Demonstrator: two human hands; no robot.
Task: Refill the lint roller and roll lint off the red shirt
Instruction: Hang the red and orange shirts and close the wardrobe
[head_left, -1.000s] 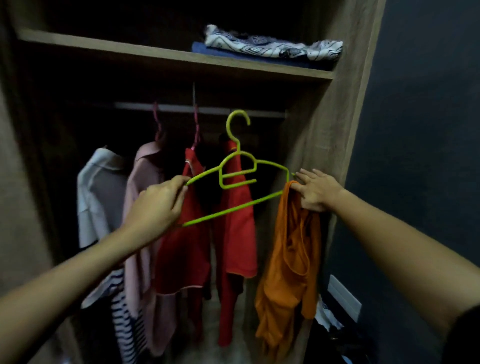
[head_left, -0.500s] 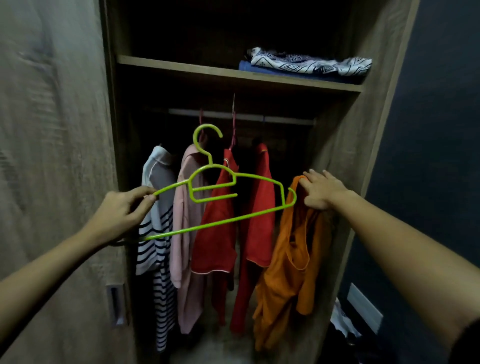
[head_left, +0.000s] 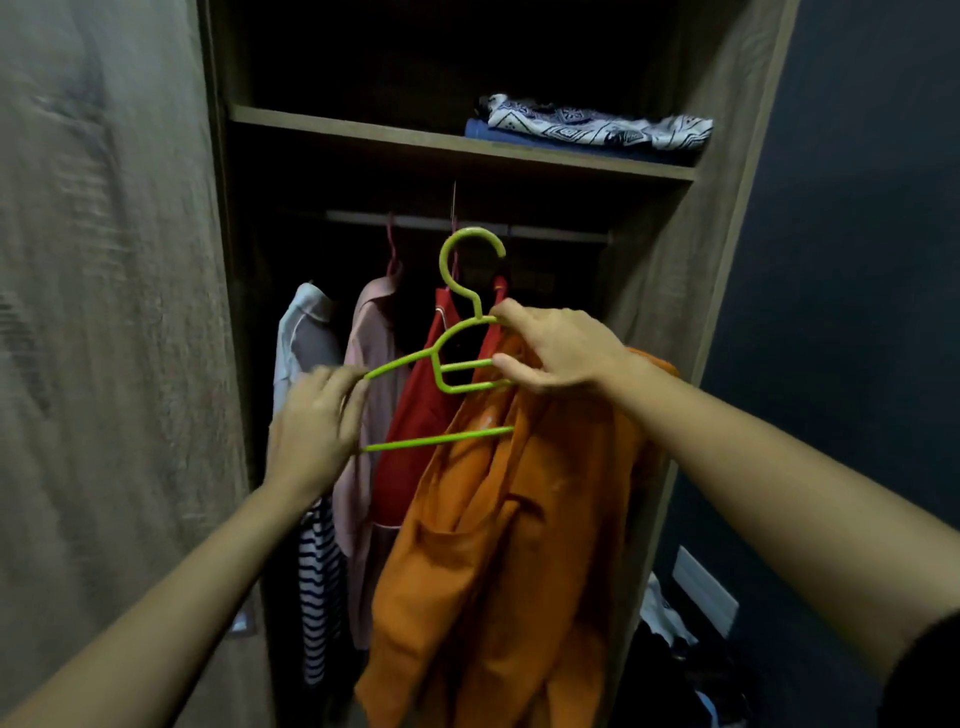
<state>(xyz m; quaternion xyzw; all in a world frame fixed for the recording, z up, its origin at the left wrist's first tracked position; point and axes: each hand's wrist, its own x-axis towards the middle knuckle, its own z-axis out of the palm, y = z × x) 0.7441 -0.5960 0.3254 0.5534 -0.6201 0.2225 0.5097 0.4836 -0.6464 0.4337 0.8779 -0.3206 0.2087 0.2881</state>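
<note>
A lime-green plastic hanger (head_left: 457, 374) is held up in front of an open wardrobe. My left hand (head_left: 317, 426) grips the hanger's left end. My right hand (head_left: 556, 353) grasps its upper middle bars, with an orange garment (head_left: 509, 545) draped under the hand and over the hanger's right side. Behind them a red shirt (head_left: 421, 431) hangs on the wardrobe rail (head_left: 545, 234), partly hidden by the orange cloth. No lint roller is in view.
A pink shirt (head_left: 363, 374) and a white and striped top (head_left: 306, 364) hang left of the red one. Folded patterned cloth (head_left: 592, 124) lies on the upper shelf (head_left: 363, 130). The wardrobe door (head_left: 104, 312) stands at left, a dark wall (head_left: 857, 260) at right, clutter on the floor (head_left: 675, 649).
My right hand has moved from the hanger's right end to its middle, bringing the orange garment up and toward me. My left hand and the hanger's left end have shifted right and closer.
</note>
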